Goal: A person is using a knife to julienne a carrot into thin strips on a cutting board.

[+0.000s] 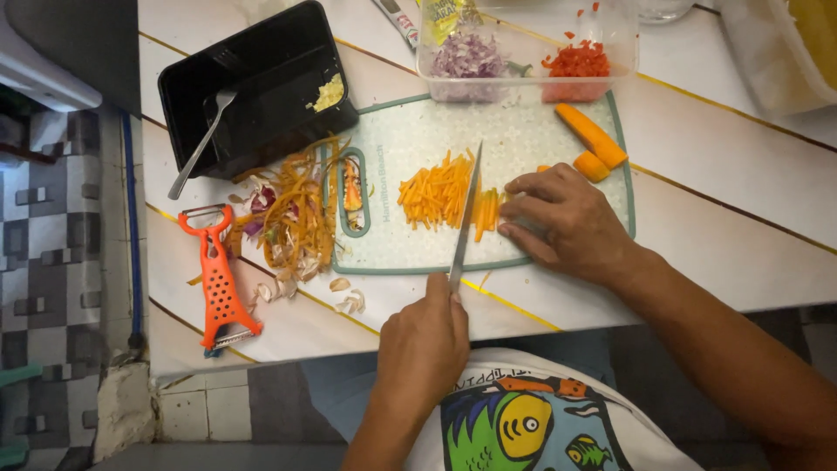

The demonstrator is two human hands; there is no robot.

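Note:
My left hand (425, 342) grips the handle of a kitchen knife (466, 216). Its blade points away from me across a pale green cutting board (558, 139) and rests on a bundle of carrot sticks (486, 209). My right hand (565, 220) lies palm down on the board, fingertips pressing that bundle just right of the blade. A heap of thin cut carrot strips (434, 192) sits left of the blade. Two uncut carrot pieces (593, 139) lie at the board's far right corner.
A black tray (261, 131) holding a fork (202, 144) stands at the far left. Beside the board lie peelings (292, 218) and an orange peeler (218, 283). A clear container (610, 35) with chopped onion (469, 54) and red pepper (577, 61) stands behind the board. The table edge is near my body.

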